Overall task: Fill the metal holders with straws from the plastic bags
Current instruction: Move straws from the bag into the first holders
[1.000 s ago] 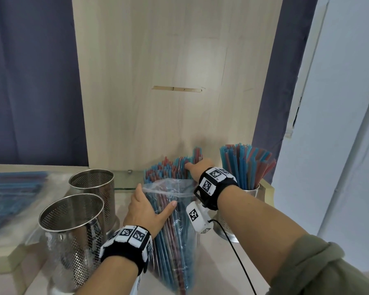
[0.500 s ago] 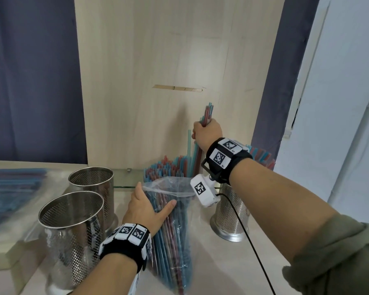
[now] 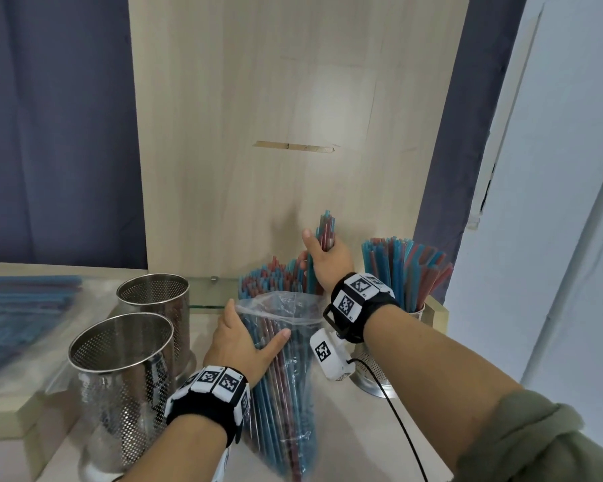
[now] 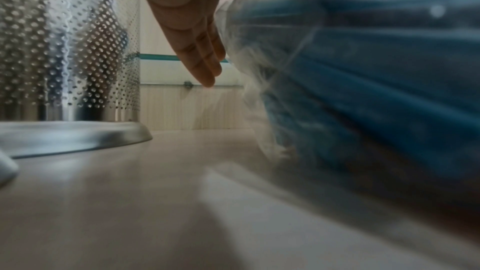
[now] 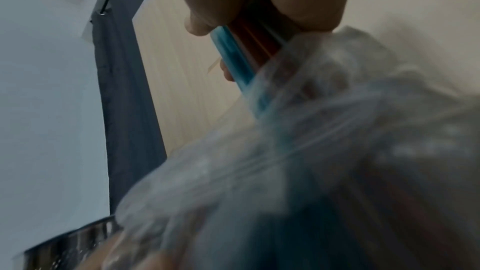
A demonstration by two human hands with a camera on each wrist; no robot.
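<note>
A clear plastic bag (image 3: 288, 370) of blue and red straws stands upright on the counter. My left hand (image 3: 242, 342) holds it, thumb across the front and fingers (image 4: 202, 54) straight along its left side. My right hand (image 3: 326, 260) grips a small bunch of straws (image 3: 325, 229) just above the bag's mouth. The bunch's lower ends (image 5: 233, 56) still reach into the bag. A metal holder (image 3: 375, 380) at the right is packed with straws (image 3: 404, 266). Two empty perforated metal holders (image 3: 122, 377) (image 3: 155, 300) stand at the left.
Another bag of blue straws (image 3: 18, 307) lies on a raised board at the far left. A wooden panel (image 3: 293, 133) rises right behind the holders. The counter's right edge (image 3: 436, 314) is beside the filled holder. A black cable (image 3: 404, 433) trails from my right wrist.
My right hand gripped a bunch at the bag's top, lifted it high, and has now come back down lower with it. The left hand has stayed on the bag.
</note>
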